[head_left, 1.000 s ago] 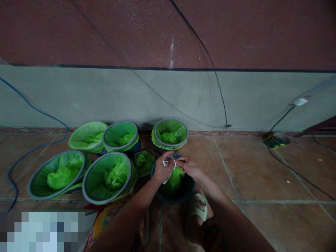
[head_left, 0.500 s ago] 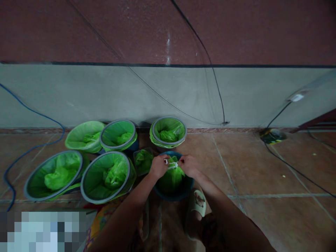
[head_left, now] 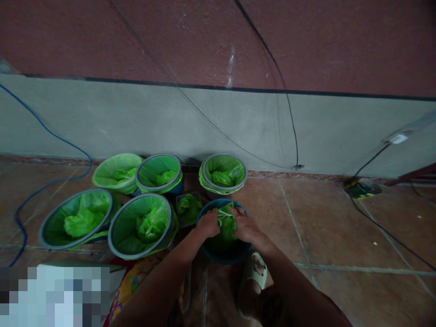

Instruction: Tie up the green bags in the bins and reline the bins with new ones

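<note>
A dark blue bucket (head_left: 226, 260) stands on the floor between my feet. In it is a green plastic bag (head_left: 227, 223), gathered at the top and tied with a white drawstring (head_left: 225, 213). My left hand (head_left: 209, 223) grips the bag from the left, inside the rim. From the right, my right hand (head_left: 245, 226) is closed around the other side, its fingers bent over the bag. The bag's lower part is in shadow, and some of my fingertips are hidden by it.
Several bins lined with green bags stand to the left, among them a grey-rimmed bin (head_left: 109, 227). Another lined bin (head_left: 245, 175) is by the wall. A small clear container (head_left: 189, 209) sits beside the bucket. A blue cable (head_left: 51, 131) and black cables cross wall and floor.
My hands have let go of the drawstring ends and moved lower, onto the sides of the bag. The bag's top sits lower in the bucket. The view has tilted slightly.
</note>
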{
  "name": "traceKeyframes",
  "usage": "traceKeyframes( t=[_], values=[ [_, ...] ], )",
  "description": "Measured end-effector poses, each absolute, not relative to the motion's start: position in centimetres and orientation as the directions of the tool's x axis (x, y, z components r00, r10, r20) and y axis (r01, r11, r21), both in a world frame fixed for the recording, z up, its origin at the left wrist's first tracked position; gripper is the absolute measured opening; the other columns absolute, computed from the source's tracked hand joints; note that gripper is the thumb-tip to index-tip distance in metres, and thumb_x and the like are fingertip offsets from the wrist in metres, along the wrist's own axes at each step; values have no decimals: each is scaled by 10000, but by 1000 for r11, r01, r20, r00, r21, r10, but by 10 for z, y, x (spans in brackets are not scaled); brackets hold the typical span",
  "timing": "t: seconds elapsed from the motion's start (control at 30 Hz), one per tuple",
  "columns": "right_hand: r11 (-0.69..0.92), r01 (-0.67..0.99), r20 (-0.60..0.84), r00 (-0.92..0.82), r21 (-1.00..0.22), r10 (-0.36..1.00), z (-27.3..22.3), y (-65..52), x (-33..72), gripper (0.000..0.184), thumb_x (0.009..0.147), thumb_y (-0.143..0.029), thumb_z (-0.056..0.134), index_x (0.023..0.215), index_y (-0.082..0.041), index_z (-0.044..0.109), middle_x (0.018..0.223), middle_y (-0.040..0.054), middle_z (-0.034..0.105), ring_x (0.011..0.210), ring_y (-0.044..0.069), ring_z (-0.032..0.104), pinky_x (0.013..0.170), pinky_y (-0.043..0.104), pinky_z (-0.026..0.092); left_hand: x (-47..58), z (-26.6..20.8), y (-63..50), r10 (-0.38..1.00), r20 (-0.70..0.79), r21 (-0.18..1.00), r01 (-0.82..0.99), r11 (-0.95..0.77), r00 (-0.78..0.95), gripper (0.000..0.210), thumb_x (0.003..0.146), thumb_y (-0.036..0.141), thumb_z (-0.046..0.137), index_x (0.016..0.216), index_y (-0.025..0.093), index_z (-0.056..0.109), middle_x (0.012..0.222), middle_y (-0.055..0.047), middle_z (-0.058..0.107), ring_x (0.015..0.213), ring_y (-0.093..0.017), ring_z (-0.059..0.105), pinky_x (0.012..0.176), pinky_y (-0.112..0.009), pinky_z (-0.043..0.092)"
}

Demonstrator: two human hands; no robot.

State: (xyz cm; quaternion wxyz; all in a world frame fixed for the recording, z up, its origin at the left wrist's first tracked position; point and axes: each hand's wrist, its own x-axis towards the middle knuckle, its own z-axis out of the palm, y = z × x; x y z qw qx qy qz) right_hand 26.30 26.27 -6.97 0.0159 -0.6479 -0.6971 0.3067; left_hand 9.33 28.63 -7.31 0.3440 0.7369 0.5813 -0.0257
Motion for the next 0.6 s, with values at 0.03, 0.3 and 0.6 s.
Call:
traceKeyframes(
  t=[0.03,0.3,0.6],
  values=[
    [-30,907,-399,-155,-421,904,-73,261,259,714,662,-66,685,1356,-122,525,1346,209,553,1187,320,570,999,372,430,94,-75,285,831,-449,493,867,-76,329,878,632,169,729,1432,52,386,1348,-262,541,1243,-361,543,1020,-398,438],
    [-191,656,-408,-195,-730,892,-67,270,250,217,866,-213,469,865,-149,677,816,76,696,763,195,655,690,288,503,101,-81,280,754,-363,672,715,-195,547,876,520,243,827,1340,161,532,1473,-141,459,1368,-357,393,1137,-419,324],
    [0,451,-24,-48,-892,999,-36,277,264,587,740,-293,633,1314,-206,539,1276,98,610,1158,262,581,1003,450,455,102,-58,285,815,-427,877,397,269,391,186,807,233,563,742,119,695,617,-2,617,628,-148,603,602,-230,454]
  ],
)
